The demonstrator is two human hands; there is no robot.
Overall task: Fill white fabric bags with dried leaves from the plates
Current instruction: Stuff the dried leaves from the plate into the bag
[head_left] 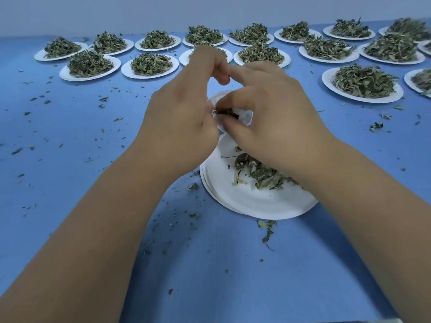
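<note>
The job looks early: well over a dozen far plates (363, 99) still carry full heaps, and no finished bag shows. Just above the near plate (245, 201), the left hand (184, 117) grips the white bag (246, 116) at its rim while the right hand (275, 117) pinches dried leaves (227, 112) into its mouth. A few leftover leaves (263, 174) remain on that plate.

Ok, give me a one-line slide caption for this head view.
Left hand holds a small white fabric bag while right hand pinches dried green leaves into it, over a white paper plate.
</note>
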